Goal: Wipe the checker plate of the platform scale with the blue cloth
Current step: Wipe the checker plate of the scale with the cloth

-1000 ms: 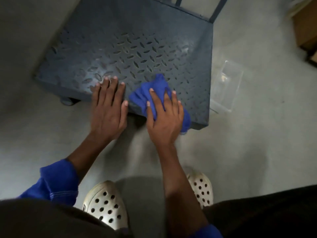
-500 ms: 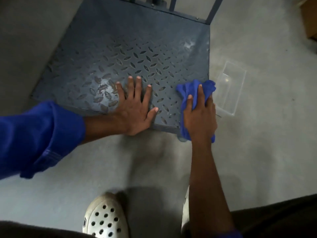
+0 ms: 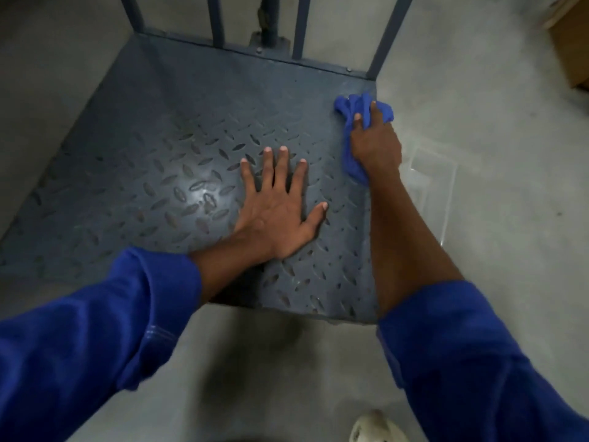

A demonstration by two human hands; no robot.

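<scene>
The grey checker plate [image 3: 165, 161] of the platform scale fills the middle of the view, low on the concrete floor. My left hand [image 3: 277, 212] lies flat on the plate right of its middle, fingers spread and straight. My right hand [image 3: 374, 145] holds the bunched blue cloth [image 3: 350, 106] on the plate's right edge, near the far right corner. Its fingers curl into the cloth, and part of the cloth hangs out below the palm.
Blue-grey upright bars [image 3: 218, 19] rise from the plate's far edge. A clear plastic tub [image 3: 436, 186] sits on the floor right beside the plate's right edge. A brown cardboard box [image 3: 573, 39] is at the far right. A white clog [image 3: 376, 427] shows at the bottom.
My right hand has slid the cloth from the near edge along the plate's right side toward the far corner. My left hand has shifted farther onto the plate. The camera has moved closer.
</scene>
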